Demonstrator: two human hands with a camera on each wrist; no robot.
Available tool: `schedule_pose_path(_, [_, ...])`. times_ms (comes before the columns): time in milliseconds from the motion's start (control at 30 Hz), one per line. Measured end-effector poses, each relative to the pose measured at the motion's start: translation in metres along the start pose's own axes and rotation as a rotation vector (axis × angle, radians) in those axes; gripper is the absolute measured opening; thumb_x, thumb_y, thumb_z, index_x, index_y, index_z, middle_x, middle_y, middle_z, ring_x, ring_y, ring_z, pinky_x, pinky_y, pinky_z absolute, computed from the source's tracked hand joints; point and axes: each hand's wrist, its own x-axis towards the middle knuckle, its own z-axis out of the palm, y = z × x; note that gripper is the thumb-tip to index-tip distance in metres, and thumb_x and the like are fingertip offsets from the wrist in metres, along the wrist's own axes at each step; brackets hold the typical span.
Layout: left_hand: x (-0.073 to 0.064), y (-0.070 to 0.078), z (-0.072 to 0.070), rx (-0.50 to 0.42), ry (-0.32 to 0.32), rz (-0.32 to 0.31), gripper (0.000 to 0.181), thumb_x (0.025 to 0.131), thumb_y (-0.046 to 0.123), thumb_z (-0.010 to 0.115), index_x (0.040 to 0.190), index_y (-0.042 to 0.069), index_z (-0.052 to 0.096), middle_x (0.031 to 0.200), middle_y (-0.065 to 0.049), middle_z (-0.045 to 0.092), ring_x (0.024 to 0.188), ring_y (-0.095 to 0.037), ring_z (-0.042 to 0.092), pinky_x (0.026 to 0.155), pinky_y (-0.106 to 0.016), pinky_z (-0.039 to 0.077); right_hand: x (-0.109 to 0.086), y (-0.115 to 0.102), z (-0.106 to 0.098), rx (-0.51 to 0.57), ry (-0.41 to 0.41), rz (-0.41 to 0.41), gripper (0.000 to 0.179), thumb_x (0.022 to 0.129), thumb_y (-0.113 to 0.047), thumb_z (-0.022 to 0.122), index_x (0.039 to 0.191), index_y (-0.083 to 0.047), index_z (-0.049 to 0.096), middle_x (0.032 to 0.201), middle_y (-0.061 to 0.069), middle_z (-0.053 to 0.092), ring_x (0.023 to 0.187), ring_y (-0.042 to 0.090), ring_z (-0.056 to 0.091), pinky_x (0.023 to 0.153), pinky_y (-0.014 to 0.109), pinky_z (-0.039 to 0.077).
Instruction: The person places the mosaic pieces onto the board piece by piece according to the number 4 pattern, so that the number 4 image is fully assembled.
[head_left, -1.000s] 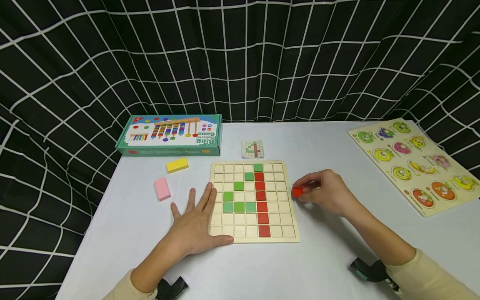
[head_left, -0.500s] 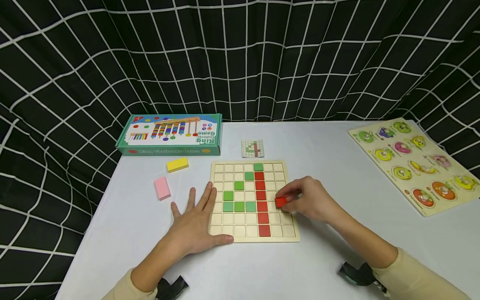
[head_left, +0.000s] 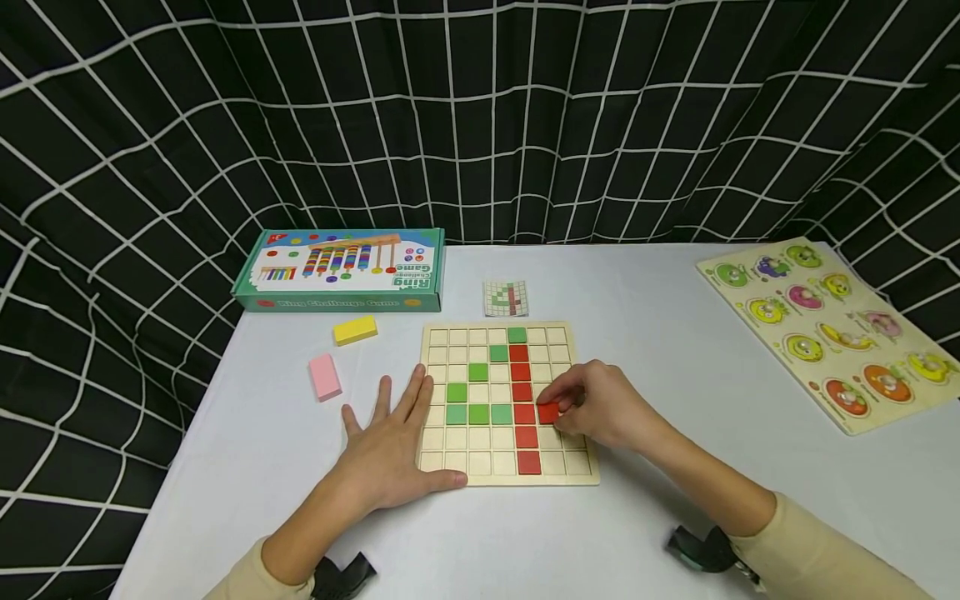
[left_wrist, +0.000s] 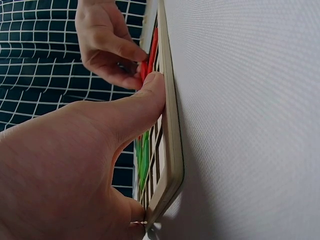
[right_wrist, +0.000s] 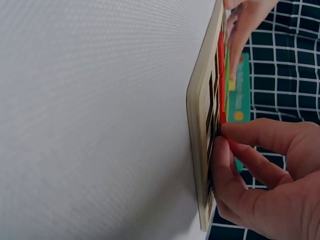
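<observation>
A wooden grid board (head_left: 480,481) lies on the white table, with a column of red tiles (head_left: 527,437) and several green tiles (head_left: 477,372) set in its squares. Between thumb and fingers my right hand (head_left: 603,407) pinches a red tile (head_left: 548,412), at the square just right of the red column. In the right wrist view those fingertips are down at the board, and the tile is mostly hidden. Fingers spread, my left hand (head_left: 390,458) rests along the board's left edge, its thumb (left_wrist: 150,92) on the near edge.
Beyond the board lies a small pattern card (head_left: 506,298). At left are a yellow block (head_left: 355,331), a pink block (head_left: 325,377) and a green Ring Challenge Game box (head_left: 337,271). A fruit puzzle board (head_left: 832,333) lies at far right.
My right hand has moved left from beside the board's right edge, carrying the red tile onto the square next to the red column. The left hand has stayed in place.
</observation>
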Motion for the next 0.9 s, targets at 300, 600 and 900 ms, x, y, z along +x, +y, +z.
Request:
schedule_pose_path(300, [-0.0009, 0.0, -0.0004, -0.003, 0.001, 0.001, 0.131, 0.074, 0.08, 0.075, 0.168, 0.01, 0.016, 0.178, -0.001, 0.002, 0.159, -0.051, 0.007, 0.103, -0.092, 0.009, 0.0011, -0.0014, 0.0035, -0.031, 0.004, -0.003, 0.03, 0.073, 0.006, 0.082, 0.094, -0.015, 0.082, 0.078, -0.002, 0.066, 0.076, 0.012, 0.058, 0.07, 0.026, 0.048])
schedule_pose_path(600, [-0.0045, -0.0006, 0.0005, -0.002, 0.006, -0.002, 0.131, 0.074, 0.079, 0.076, 0.168, 0.009, 0.018, 0.178, -0.002, 0.003, 0.159, -0.052, 0.008, 0.103, -0.093, 0.01, 0.001, -0.0027, 0.007, -0.047, 0.013, -0.021, 0.03, 0.072, 0.006, 0.084, 0.092, -0.016, 0.082, 0.077, -0.002, 0.066, 0.075, 0.012, 0.057, 0.069, 0.025, 0.047])
schedule_pose_path(900, [-0.0011, -0.0014, 0.001, -0.001, -0.006, -0.003, 0.13, 0.074, 0.078, 0.076, 0.168, 0.011, 0.015, 0.177, 0.001, -0.001, 0.16, -0.049, 0.003, 0.104, -0.092, 0.009, -0.0034, 0.0022, 0.0013, -0.012, 0.063, -0.022, 0.025, 0.079, 0.003, 0.08, 0.097, -0.014, 0.08, 0.081, -0.002, 0.069, 0.077, 0.014, 0.061, 0.071, 0.025, 0.049])
